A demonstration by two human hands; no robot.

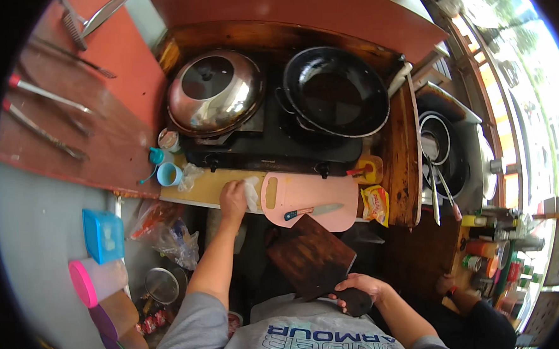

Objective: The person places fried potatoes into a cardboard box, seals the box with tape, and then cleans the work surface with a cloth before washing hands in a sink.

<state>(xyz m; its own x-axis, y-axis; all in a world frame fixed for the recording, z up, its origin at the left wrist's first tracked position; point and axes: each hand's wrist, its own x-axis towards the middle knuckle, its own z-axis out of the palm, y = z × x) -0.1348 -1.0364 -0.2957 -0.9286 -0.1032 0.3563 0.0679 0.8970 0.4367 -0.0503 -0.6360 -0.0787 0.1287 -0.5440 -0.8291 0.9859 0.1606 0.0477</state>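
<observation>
My right hand (365, 287) is wrapped round the handle end of a dark wooden chopping board (312, 255), held tilted in front of my body. My left hand (233, 201) is closed on a crumpled white tissue (251, 192) at the counter (214, 189); its fingertips are partly hidden. Just right of the tissue lies a pink chopping board (331, 197). A knife (313, 211) with a dark blue handle rests on it, and the wooden board's upper corner overlaps its near edge from my view.
Behind the counter, a gas stove (272, 156) carries a lidded pan (225, 95) and a black wok (336, 92). A light blue cup (169, 174) stands left, a yellow packet (375, 204) right. Another person's hand (446, 284) shows at the right. Tongs (46, 130) hang on the left panel.
</observation>
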